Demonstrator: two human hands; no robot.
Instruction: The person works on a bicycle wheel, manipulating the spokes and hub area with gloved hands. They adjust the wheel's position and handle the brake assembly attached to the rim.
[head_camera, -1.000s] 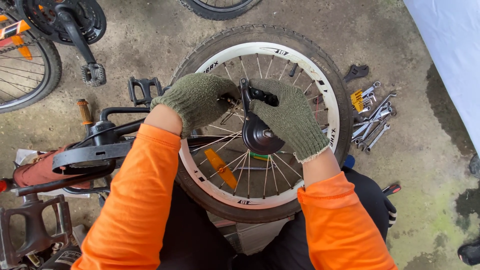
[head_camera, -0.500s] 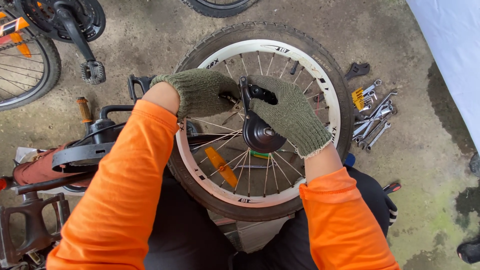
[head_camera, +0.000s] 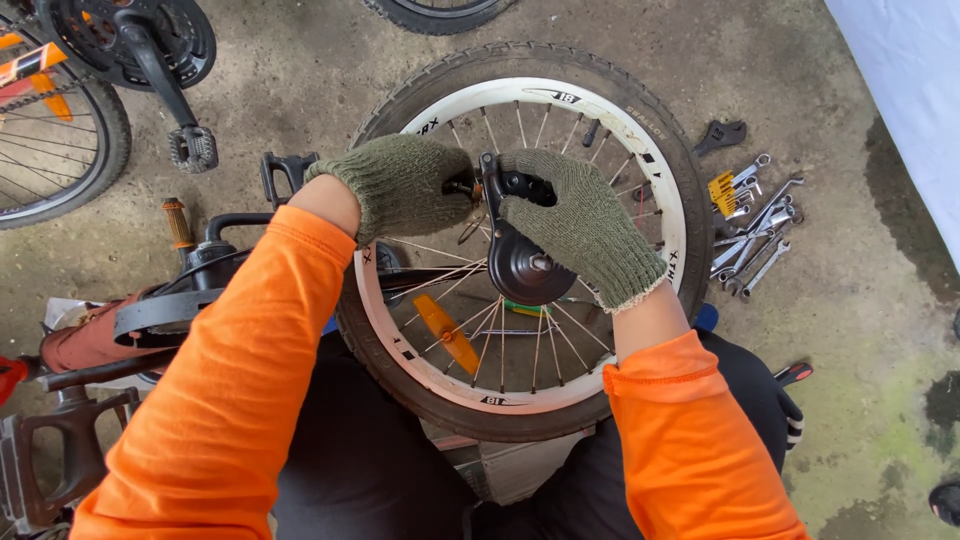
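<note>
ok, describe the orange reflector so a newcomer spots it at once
Start at the small white-rimmed bicycle wheel with black tyre lying across the person's lap. Look below the black round hub part beneath the gloved hands, toward the lower left spokes. The orange oblong plastic reflector sits there, the only orange piece among the thin metal spokes.

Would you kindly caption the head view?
Gloved left hand and right hand work the hub of a small bicycle wheel.
</note>
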